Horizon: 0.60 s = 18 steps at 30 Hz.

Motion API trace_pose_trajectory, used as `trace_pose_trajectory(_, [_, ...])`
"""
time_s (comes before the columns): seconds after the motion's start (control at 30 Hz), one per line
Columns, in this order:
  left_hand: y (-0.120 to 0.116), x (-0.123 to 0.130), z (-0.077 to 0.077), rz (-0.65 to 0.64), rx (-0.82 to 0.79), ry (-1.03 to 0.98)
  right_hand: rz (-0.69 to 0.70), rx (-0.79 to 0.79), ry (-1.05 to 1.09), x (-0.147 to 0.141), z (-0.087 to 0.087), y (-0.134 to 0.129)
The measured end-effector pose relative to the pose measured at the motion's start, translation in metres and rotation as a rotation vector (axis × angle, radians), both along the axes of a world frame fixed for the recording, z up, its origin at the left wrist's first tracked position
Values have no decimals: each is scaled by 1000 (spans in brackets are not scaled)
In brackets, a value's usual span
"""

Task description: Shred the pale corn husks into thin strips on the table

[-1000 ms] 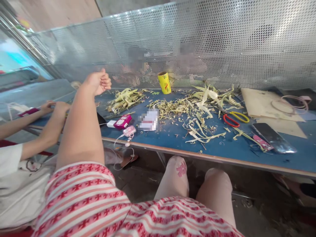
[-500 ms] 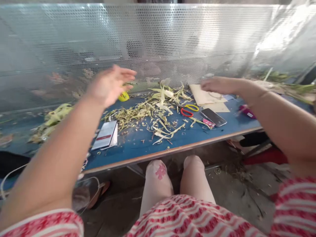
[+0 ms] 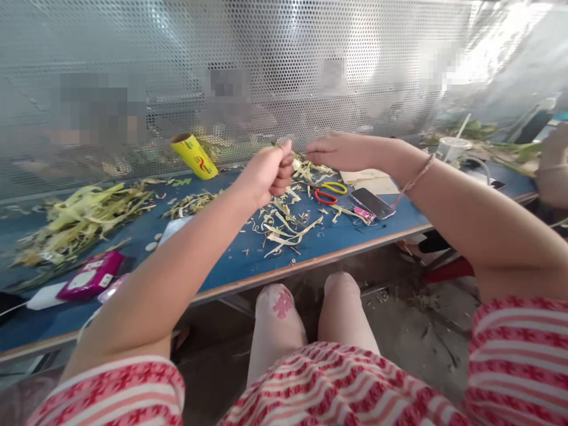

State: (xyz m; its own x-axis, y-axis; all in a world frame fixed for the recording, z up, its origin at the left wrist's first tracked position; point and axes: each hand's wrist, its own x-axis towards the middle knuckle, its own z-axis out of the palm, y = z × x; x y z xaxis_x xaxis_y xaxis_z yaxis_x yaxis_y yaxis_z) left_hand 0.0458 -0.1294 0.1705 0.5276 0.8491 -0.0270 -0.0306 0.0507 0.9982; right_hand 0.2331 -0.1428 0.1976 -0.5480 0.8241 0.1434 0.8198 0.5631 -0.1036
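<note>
My left hand [image 3: 276, 171] is closed in a fist above the middle of the blue table [image 3: 248, 260], knuckles toward the right. Close to its right, my right hand [image 3: 333, 149] hovers palm down, fingers pressed together and pointing left. Anything within either grip is hidden or too small to name. Below and between the hands lie pale dry strips like corn husk [image 3: 290, 228], with curled scraps around them. Scissors [image 3: 326, 196] with one red and one yellow handle loop rest just under my right hand, their blades partly covered by scraps.
A perforated metal panel [image 3: 284, 77] stands along the table's far side. A yellow tube [image 3: 195, 158] leans there. Left are a heap of husks [image 3: 84, 222] and a magenta packet [image 3: 91, 277]. Right are a phone [image 3: 373, 203], tan paper [image 3: 370, 180] and a lidded cup [image 3: 451, 151].
My left hand has swung right and closed from spread fingers. My right hand has moved left, away from above the paper. The yellow tube and magenta packet on the left now show.
</note>
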Motion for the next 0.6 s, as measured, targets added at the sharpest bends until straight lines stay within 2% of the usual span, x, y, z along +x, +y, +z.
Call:
trace_pose_trajectory(0.1, [-2,-14,11,26,43,14,-47,-25,54,10,-2,-4])
trace_pose_trajectory(0.2, [-1,-41,21,73,117,42,-125,-73,136,32,-5,-10])
trace_pose_trajectory(0.33, [13,-92,28,272,274,68,-283,-165,308,81,-21,-15])
trace_pose_trajectory(0.4, [27,-120,27,321,294,156,-342,-229,426,108,-32,-17])
trace_pose_trajectory(0.5, [50,-158,20,512,433,281,-379,-323,546,138,-47,-21])
trace_pose_trajectory(0.6, [70,-189,10,529,424,379,-427,-332,561,154,-55,-29])
